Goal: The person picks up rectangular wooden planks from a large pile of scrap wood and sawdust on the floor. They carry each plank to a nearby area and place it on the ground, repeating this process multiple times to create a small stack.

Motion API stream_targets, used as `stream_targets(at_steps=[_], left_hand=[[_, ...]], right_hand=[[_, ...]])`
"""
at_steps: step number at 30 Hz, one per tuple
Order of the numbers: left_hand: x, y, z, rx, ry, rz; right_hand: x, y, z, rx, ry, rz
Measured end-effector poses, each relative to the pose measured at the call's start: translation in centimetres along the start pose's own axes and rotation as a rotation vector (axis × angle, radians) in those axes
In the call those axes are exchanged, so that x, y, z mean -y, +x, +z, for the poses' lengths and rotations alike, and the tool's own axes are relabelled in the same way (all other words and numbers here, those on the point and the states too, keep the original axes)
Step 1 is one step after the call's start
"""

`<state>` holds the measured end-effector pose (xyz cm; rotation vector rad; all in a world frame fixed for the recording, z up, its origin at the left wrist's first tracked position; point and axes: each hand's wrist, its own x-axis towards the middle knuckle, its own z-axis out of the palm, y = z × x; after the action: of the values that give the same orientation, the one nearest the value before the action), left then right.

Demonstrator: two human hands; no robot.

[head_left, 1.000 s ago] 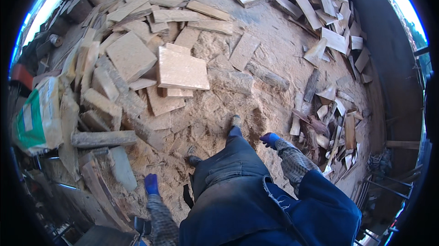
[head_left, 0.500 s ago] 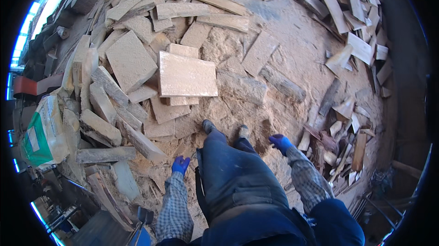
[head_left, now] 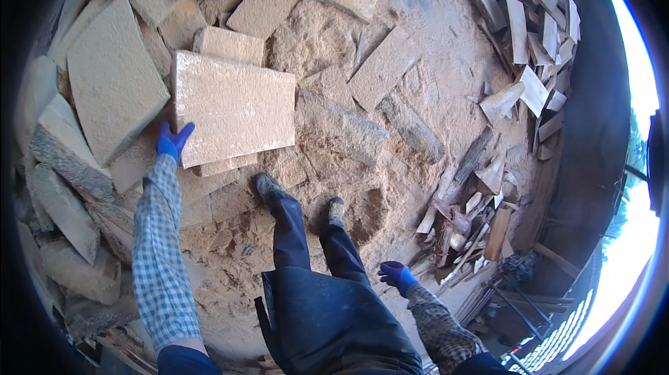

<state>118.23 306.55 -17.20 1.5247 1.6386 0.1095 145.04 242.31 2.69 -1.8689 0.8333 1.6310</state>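
A thick, pale wooden slab [head_left: 235, 107] dusted with sawdust lies on top of another wood block [head_left: 230, 45], left of the middle. At the slab's lower left edge is my left hand [head_left: 173, 141] in a blue-purple glove, thumb and fingers apart. The thumb overlaps or touches the edge; I cannot tell which. My right hand [head_left: 397, 276], gloved likewise, hangs low beside my right leg with its fingers loosely apart and nothing in it. Left of the slab leans a large flat board [head_left: 111, 82].
Sawdust covers the floor [head_left: 460, 89]. Rough wood offcuts [head_left: 66, 215] pile up at the left. A split wood heap [head_left: 463, 225] lies right of my feet, and stacked pieces [head_left: 516, 27] stand at the far right. A flat plank [head_left: 383, 65] lies ahead.
My left hand has reached forward and left to the slab's edge. My view has shifted closer to the slab. My right hand still hangs low at the right, without anything in it.
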Motion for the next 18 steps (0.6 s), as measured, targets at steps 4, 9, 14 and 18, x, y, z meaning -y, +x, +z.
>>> stream_targets(at_steps=[4, 9, 14, 18], left_hand=[[-3.5, 1.3, 1.7, 0.119, -0.315, -0.091], [-1.9, -0.4, 3.3, -0.041, -0.247, 0.015], [-10.2, -10.1, 5.4, -0.333, 0.012, 0.104], [-14.5, -19.4, 8.1, -0.47, 0.147, 0.041]], right_hand=[[4.8, 1.8, 7.6, 0.113, -0.014, -0.037], [18.2, 4.3, 16.0, 0.402, -0.436, -0.75], [36.1, 1.8, 22.5, 0.379, -0.252, -0.414], [47.2, -2.3, 28.8, 0.374, -0.553, -0.626]])
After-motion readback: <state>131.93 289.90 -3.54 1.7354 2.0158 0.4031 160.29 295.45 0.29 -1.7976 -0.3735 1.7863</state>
